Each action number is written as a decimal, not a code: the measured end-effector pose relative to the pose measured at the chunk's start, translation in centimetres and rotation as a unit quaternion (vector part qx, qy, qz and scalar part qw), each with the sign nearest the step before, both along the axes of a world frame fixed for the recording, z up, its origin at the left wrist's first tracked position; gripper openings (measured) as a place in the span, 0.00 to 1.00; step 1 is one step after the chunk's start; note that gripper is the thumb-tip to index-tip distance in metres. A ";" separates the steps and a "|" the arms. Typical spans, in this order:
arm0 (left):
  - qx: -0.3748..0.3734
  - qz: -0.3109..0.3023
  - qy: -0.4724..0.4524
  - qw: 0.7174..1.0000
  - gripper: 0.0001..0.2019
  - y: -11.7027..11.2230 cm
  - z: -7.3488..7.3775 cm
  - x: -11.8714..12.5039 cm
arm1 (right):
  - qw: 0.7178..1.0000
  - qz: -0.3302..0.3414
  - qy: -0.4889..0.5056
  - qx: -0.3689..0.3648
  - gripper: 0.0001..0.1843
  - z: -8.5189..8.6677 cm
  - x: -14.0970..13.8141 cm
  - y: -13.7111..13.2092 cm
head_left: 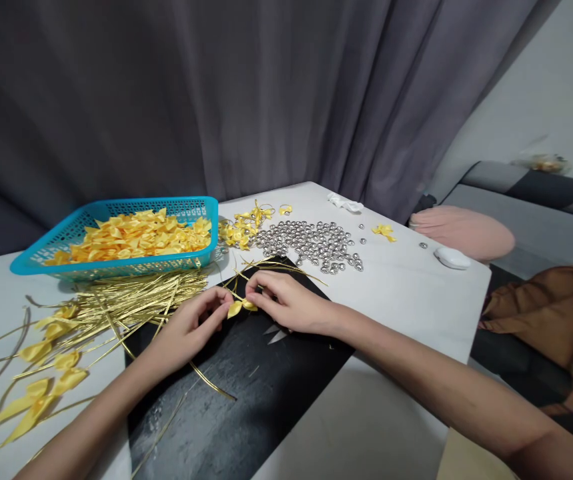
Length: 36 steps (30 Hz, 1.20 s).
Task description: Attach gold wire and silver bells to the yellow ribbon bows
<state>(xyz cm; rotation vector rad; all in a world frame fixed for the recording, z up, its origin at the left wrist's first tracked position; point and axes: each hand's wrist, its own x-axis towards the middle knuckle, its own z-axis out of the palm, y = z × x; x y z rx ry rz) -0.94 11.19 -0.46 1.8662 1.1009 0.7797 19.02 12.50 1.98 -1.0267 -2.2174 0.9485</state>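
My left hand (193,327) and my right hand (281,300) meet over a black mat (246,393) in the middle of the table. Both pinch a small yellow ribbon bow (240,307) with a thin gold twist tie running from it. A heap of gold twist ties (131,303) lies just left of my left hand. Finished bows on ties (46,373) are spread at the near left. A blue basket (36,261) full of yellow ribbon bows stands behind the ties.
A pile of silver beads (311,243) lies beyond my right hand, with a few yellow bows (243,230) beside it. A white object (452,258) sits near the table's right edge. Grey curtain behind; a sofa with a pink cushion (461,230) at the right.
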 end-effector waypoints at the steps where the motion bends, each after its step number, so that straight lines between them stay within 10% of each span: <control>1: 0.002 0.004 -0.003 1.000 0.10 0.0 0.0 0.0 | 0.999 -0.013 0.014 -0.037 0.06 -0.1 -0.1 -0.1; 7: -0.015 0.019 -0.048 0.999 0.08 0.2 0.2 0.2 | 0.927 -0.092 0.177 -0.316 0.26 -1.1 -1.6 -0.9; 29: -0.015 0.066 -0.085 0.994 0.14 0.5 0.4 0.1 | 0.940 -0.100 0.167 -0.279 0.05 -0.5 -1.0 -0.4; 36: -0.013 0.081 -0.083 0.993 0.15 0.4 0.7 0.1 | 0.924 -0.101 0.202 -0.308 0.15 -0.4 -0.9 -0.3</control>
